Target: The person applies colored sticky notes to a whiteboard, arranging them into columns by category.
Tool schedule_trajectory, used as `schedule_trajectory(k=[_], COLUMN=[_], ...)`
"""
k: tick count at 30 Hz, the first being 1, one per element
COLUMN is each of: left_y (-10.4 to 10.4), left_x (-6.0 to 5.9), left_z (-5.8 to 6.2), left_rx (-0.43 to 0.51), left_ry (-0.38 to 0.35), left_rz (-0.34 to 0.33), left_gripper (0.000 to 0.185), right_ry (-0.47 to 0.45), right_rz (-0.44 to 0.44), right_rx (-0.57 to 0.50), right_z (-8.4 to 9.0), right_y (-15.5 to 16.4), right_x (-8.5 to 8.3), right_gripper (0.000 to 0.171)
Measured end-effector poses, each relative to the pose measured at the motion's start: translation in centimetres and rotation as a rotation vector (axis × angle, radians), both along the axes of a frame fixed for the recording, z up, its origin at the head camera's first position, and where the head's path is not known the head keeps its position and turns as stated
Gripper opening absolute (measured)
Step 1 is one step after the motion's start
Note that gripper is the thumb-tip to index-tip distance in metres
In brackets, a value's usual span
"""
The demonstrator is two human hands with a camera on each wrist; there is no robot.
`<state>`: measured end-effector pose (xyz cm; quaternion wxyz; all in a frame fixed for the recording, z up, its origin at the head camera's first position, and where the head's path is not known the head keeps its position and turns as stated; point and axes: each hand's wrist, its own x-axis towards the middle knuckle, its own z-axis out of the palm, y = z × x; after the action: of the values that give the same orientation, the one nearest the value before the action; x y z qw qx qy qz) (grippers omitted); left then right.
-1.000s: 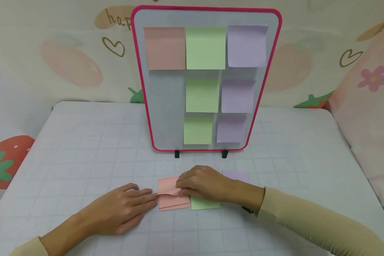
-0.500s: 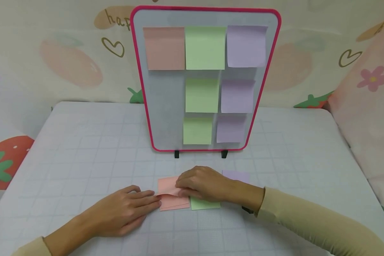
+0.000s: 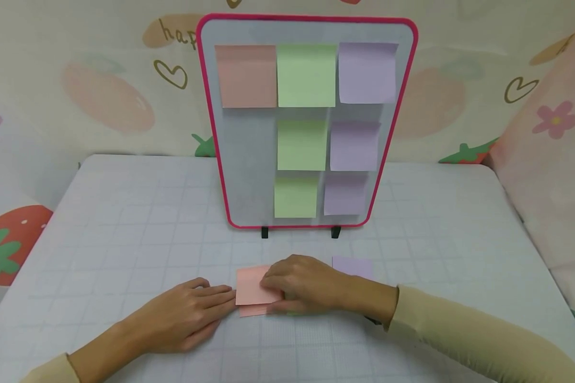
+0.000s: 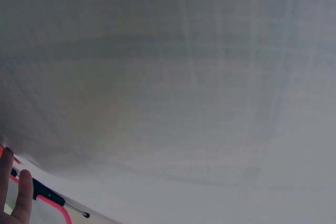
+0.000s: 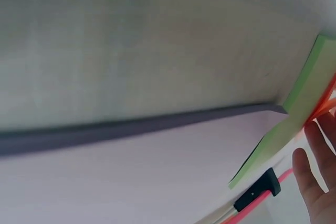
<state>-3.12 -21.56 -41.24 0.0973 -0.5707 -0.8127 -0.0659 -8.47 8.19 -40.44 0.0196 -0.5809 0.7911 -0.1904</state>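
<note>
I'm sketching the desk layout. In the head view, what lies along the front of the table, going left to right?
Left hand → pink sticky notes → right hand → purple sticky pad. A green pad lies under the right hand, mostly hidden, so it is left out.

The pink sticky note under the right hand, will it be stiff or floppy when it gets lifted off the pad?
Probably floppy: the pink note is one thin sheet. It looks very light, so the right hand should lift it easily. It may cling at one edge, which is likely why the left hand rests against the pink pad beneath.
</note>
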Motion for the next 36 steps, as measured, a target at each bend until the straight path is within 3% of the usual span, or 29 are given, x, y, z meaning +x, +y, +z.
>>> schedule_trajectory(k=[8, 18, 36], left_y=[0.1, 0.2, 0.3], left_x=[-0.1, 0.0, -0.4], left_z=[0.1, 0.0, 0.2], left_rx=[-0.002, -0.023, -0.031], left_ry=[-0.009, -0.013, 0.003], left_rz=[0.000, 0.016, -0.004], left_gripper=[0.039, 0.037, 0.038], right_ry=[0.059, 0.119, 0.126], right_rz=[0.011, 0.031, -0.100], right_rx=[0.021, -0.077, -0.089], right_z=[0.3, 0.8, 2.1], right_y=[0.2, 0.5, 0.6], right_x=[0.3, 0.1, -1.2], right_gripper=[0.017, 0.007, 0.010])
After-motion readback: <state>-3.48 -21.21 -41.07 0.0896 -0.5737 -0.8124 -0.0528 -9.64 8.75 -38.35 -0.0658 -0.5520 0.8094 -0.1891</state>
